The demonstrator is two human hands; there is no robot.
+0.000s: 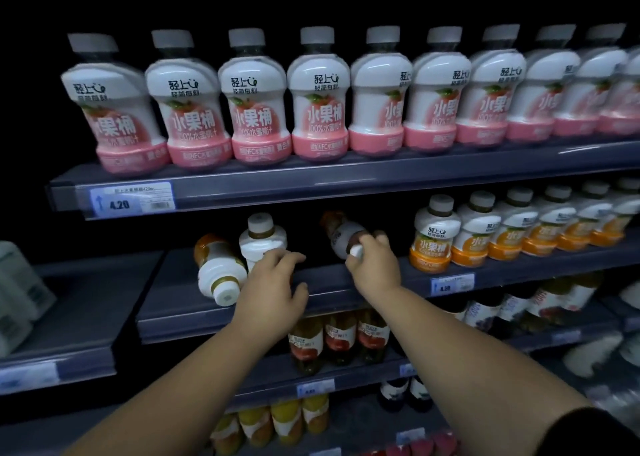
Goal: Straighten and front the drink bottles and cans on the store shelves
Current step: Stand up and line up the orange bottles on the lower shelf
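Note:
On the middle shelf [194, 303] an orange-and-white bottle [216, 266] lies on its side with its cap toward me. Behind it an upright bottle [262, 239] shows its plain white back. My left hand [273, 289] reaches to that upright bottle, fingers curved at its base and touching it. My right hand [372, 265] grips the cap end of a tipped bottle [341, 232], which leans back into the shelf. A straight row of orange bottles [433, 235] stands to the right.
The top shelf holds a fronted row of pink-and-white bottles [318, 98]. Lower shelves carry juice bottles [341, 334] and more drinks [280, 424]. A price rail with a blue tag [131, 199] runs along the top shelf. White packs [17, 292] stand at left.

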